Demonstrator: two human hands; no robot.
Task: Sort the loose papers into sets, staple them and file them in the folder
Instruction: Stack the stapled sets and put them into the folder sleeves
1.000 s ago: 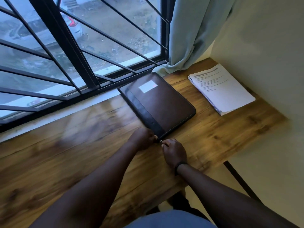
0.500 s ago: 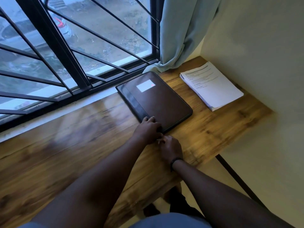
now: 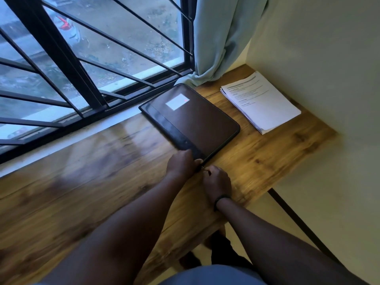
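Nearest the camera, the person's two forearms are reaching forward over the near edge of the wooden desk, and a patch of blue-grey clothing is showing at the bottom of the view. The right wrist is wearing a dark band.

Both hands are meeting at the near corner of the folder. The left hand is lying knuckles-up on that corner, its fingers curled down over the folder's dark spine strip and edge, gripping it. The right hand is sitting just beside it on the desk, fingers bunched together and pinching something small at the folder's edge; what is being pinched is too small to tell, though it is lying right at the corner seam.

The folder is a dark brown, closed case with rounded corners, lying flat and turned at an angle on the desk, its far corner reaching the window sill. A pale rectangular label is sitting on its cover toward the far end.

Beyond and to the right, well apart from the folder, a stack of printed papers is lying flat near the wall, squared up.

Farthest off, a pale curtain is hanging down to the desk's far corner, beside a window with black bars.
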